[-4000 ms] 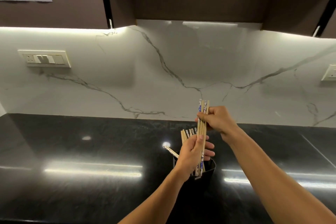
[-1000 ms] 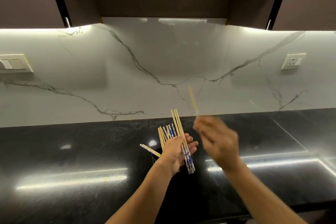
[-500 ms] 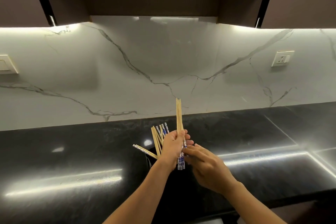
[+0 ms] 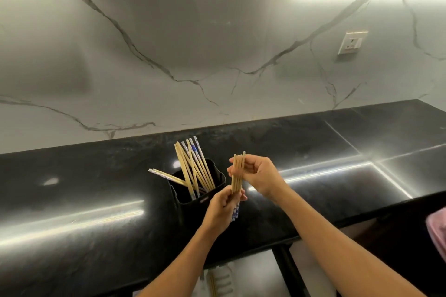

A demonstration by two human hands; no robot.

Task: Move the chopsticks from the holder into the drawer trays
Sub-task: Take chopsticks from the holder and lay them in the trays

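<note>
A black holder (image 4: pixel 193 196) stands on the black counter with several wooden chopsticks (image 4: pixel 193 169) leaning in it, some with blue-and-white ends. Just right of the holder, both hands grip one upright bundle of chopsticks (image 4: pixel 237 176). My left hand (image 4: pixel 223 207) clasps its lower part, where blue-patterned ends poke out below the fingers. My right hand (image 4: pixel 259 173) pinches the bundle near its top. Below the counter edge a white drawer tray (image 4: pixel 253 277) shows, with a chopstick (image 4: pixel 212 284) lying in it.
The glossy black counter (image 4: pixel 96 236) runs left and right, with a marble backsplash behind it and a wall socket (image 4: pixel 351 42) at the right. Dark cabinets hang overhead. A pink cloth (image 4: pixel 438 231) shows at the right edge. A dark divider (image 4: pixel 289 270) splits the drawer.
The view has tilted down and the open drawer now shows. My right hand moved from the bundle's lower end to its top. The holder is now uncovered.
</note>
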